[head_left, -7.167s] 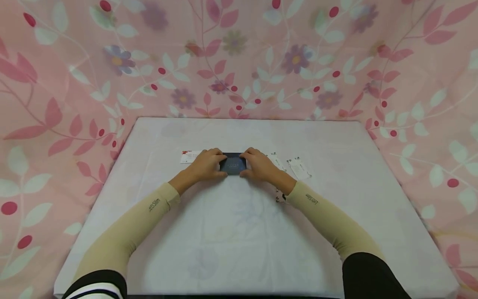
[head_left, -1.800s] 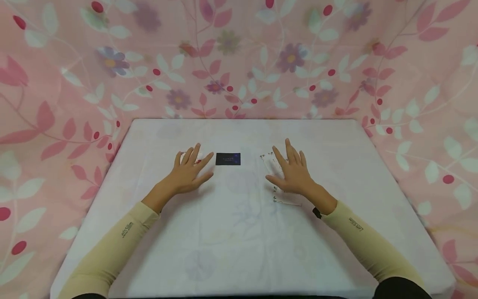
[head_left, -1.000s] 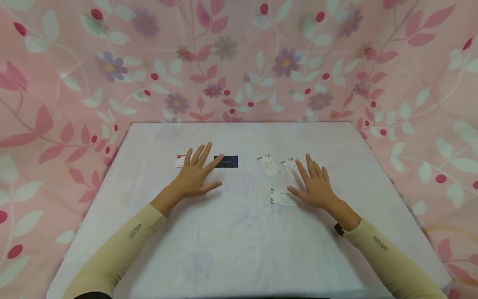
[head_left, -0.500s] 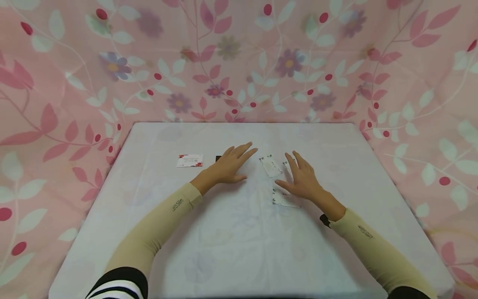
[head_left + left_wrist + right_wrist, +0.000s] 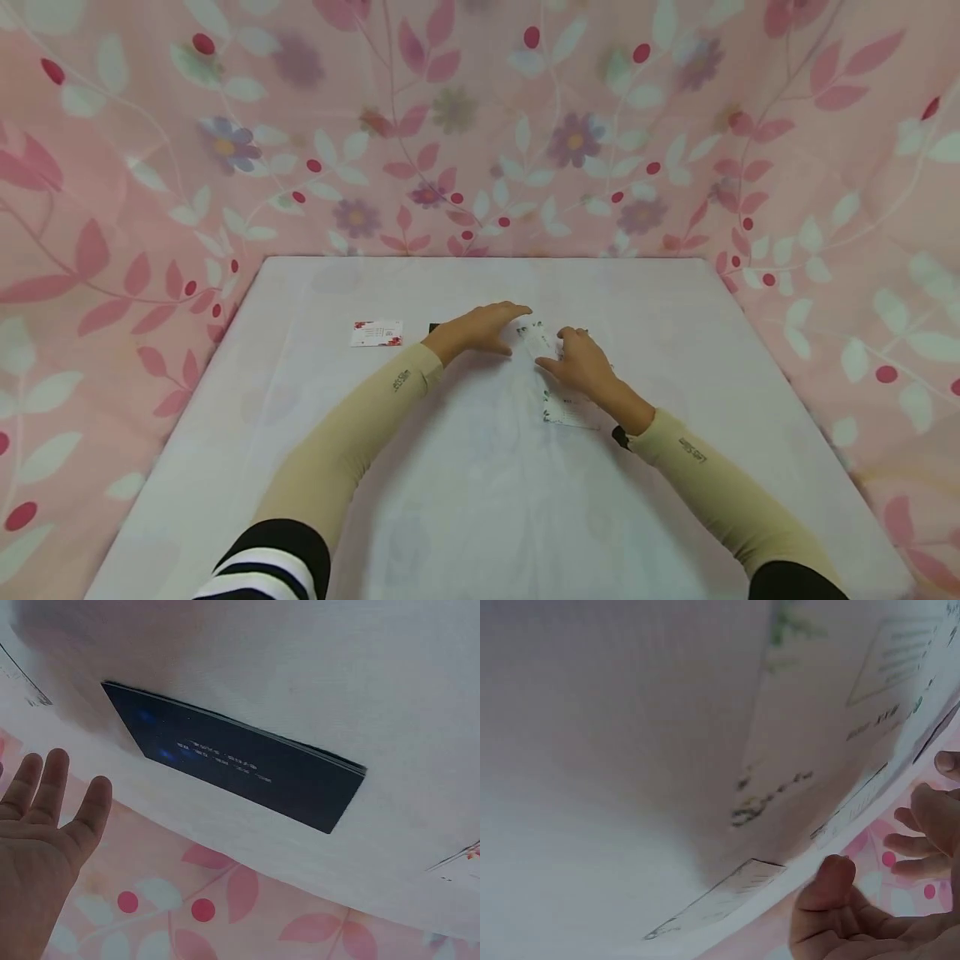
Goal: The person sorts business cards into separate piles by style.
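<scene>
My left hand [image 5: 487, 327] hovers at the left edge of a white leaf-printed card [image 5: 534, 340], its fingers reaching right and holding nothing. Facing it from the right, my right hand [image 5: 581, 365] has loosely bent fingers over that group of cards, thumb apart from the fingers. It covers most of a second leaf card. A third leaf card [image 5: 566, 410] lies nearer, below the right hand. Behind the left wrist is a dark blue card stack [image 5: 232, 761], mostly hidden in the head view; the left wrist view shows its layered edge and small pale print.
A white card with red flowers [image 5: 377, 333] lies at the left of the dark stack. All the cards are on a white-clothed table [image 5: 465, 517]. Pink floral cloth [image 5: 480, 125] hangs behind and on both sides.
Earlier both hands gripped the dark stack; it was let go and lies flat. Since then my left hand has moved right, past the stack, and my right hand has moved left with its fingers more bent.
</scene>
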Demonstrator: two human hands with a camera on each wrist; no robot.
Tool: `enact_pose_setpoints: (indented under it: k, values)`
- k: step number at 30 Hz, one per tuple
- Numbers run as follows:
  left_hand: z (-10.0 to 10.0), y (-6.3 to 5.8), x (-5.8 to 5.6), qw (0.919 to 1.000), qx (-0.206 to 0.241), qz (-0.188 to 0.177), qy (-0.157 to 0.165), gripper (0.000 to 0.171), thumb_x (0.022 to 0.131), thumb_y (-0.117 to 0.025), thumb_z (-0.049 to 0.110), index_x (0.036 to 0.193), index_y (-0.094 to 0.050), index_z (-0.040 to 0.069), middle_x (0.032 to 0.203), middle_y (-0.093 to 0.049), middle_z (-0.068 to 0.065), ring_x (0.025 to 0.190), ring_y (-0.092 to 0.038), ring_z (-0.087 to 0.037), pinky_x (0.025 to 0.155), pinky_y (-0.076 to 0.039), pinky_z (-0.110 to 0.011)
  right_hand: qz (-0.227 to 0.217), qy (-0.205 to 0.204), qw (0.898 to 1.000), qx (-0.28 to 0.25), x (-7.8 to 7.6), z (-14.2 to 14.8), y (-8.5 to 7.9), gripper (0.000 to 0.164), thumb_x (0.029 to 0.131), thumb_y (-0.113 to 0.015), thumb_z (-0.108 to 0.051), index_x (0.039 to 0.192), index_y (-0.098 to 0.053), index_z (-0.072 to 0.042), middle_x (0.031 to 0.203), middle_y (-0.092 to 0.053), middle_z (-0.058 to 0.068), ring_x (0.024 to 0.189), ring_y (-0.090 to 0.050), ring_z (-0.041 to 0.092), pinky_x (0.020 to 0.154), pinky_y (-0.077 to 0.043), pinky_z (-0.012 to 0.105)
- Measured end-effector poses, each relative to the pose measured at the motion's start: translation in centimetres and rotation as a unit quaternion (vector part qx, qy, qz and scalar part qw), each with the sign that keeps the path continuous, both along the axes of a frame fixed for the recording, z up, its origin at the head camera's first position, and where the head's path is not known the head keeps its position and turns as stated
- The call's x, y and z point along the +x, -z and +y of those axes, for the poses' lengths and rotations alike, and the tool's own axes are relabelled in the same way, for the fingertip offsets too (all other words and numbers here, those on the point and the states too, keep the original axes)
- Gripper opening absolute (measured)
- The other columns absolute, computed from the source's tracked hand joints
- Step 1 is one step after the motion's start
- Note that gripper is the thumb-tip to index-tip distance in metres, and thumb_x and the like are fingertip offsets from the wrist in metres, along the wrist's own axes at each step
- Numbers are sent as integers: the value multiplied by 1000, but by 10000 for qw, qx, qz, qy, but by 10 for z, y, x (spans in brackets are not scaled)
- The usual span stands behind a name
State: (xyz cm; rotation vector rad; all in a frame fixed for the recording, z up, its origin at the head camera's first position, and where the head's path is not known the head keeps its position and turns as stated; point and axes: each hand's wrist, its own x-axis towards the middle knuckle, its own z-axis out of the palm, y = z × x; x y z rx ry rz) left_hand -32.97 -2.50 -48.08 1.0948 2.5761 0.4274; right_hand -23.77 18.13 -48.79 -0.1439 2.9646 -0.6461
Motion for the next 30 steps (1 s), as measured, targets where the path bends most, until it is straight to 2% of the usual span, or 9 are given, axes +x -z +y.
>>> enact_pose_setpoints:
  k: [4,10,13,18,24,30]
  values:
    - [9,5,1,9997,-212,-28,-89,78,86,-77,21,153,-36,15,153,-42,-7,142,-40,-23,115,-36,-43,-333,223,9988,277,-2,-9,3,75,85,-71,-50,127,-48,8,121,-55,25,102,-60,37,85,-51,48]
    - [15,13,-4,9983,-519,-21,-281,70,90,-71,16,152,-38,14,152,-43,-7,142,-39,-22,115,-35,-43,-639,326,9928,958,-7,-19,1,65,83,-73,-51,109,-53,5,115,-54,25,88,-59,32,68,-52,43]
    - [15,16,-6,9981,-558,8,-252,68,92,-70,17,152,-38,14,152,-44,-7,143,-39,-22,115,-35,-44,-781,474,9908,1002,-10,-19,0,60,84,-73,-48,107,-54,4,110,-55,23,85,-57,29,65,-50,41]
    - [14,18,-5,9983,-548,52,-174,66,93,-69,18,151,-40,12,151,-45,-9,142,-40,-24,115,-35,-45,-931,596,9899,891,-12,-18,-2,58,85,-74,-43,111,-54,5,110,-56,22,88,-55,28,69,-49,41]
    - [11,19,-2,9980,-586,166,-188,64,94,-68,21,151,-40,12,151,-45,-10,142,-40,-26,114,-36,-48,-943,417,9915,787,-16,-14,-3,57,85,-75,-42,110,-57,6,109,-58,23,88,-56,28,68,-49,40]
    - [13,19,0,9979,-603,191,-149,64,94,-68,21,151,-40,12,151,-45,-11,141,-41,-27,113,-37,-49,-868,74,9950,498,-24,-5,1,63,83,-77,-38,122,-60,9,119,-58,25,107,-58,36,85,-52,46]
